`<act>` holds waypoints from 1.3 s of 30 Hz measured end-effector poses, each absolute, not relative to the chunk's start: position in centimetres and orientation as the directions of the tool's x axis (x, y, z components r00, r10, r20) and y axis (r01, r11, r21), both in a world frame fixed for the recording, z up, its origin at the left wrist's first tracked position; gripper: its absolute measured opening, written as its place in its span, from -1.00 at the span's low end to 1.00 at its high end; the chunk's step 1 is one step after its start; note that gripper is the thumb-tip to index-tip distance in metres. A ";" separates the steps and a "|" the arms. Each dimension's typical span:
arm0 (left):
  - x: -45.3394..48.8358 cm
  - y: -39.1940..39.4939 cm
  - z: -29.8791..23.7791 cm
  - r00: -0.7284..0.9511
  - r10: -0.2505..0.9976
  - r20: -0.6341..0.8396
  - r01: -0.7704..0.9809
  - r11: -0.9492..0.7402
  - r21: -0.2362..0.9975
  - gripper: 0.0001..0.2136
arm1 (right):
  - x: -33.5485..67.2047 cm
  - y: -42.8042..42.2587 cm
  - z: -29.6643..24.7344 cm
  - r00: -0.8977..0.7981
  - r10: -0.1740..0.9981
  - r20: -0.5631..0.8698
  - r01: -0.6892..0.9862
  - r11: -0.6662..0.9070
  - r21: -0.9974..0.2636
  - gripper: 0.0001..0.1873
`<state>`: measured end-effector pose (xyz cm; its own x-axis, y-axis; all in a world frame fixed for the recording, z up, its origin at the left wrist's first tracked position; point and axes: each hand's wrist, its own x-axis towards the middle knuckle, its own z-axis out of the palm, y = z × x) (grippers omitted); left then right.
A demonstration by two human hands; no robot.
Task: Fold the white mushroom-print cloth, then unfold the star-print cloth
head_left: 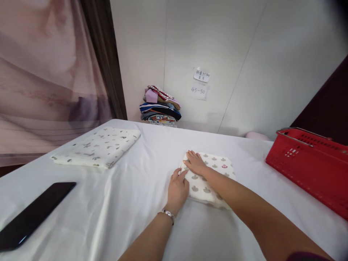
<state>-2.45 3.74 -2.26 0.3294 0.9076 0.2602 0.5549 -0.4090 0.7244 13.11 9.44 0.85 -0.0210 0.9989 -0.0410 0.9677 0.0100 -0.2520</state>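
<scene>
A small folded white cloth with grey apple prints (214, 174) lies on the white table (136, 210). My right hand (195, 162) lies flat on the cloth's far left corner, fingers stretched out. Against the cloth's left edge rests my left hand (178, 188), its fingers curled at the edge and touching the fabric; a silver bracelet circles that wrist.
A larger folded white patterned cloth (99, 146) lies at the table's far left. A black phone (32, 214) rests near the front left edge. A red plastic basket (312, 166) stands at right. A pile of folded colourful clothes (160, 107) sits against the wall.
</scene>
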 end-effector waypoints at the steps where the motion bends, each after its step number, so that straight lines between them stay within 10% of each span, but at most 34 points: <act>1: -2.5 3.7 -2.2 0.331 0.907 0.260 0.557 -0.410 0.722 -0.60 | 13.0 9.0 1.0 -0.016 0.999 -0.044 0.964 0.004 -0.265 -0.36; 16: -2.5 4.3 -2.1 0.341 0.910 0.236 0.559 -0.398 0.728 -0.62 | 13.0 3.5 3.0 -0.063 0.995 -0.083 0.951 0.035 -0.308 -0.34; 25: -2.5 4.3 -1.8 0.337 0.922 0.190 0.569 -0.361 0.739 -0.62 | 23.6 1.7 1.2 0.439 0.892 -0.106 0.883 -0.450 -0.135 -0.26; 39: -2.5 4.3 -2.2 0.334 0.920 0.206 0.562 -0.370 0.739 -0.62 | 20.8 -3.2 1.4 0.314 0.943 -0.107 0.919 -0.330 -0.213 -0.29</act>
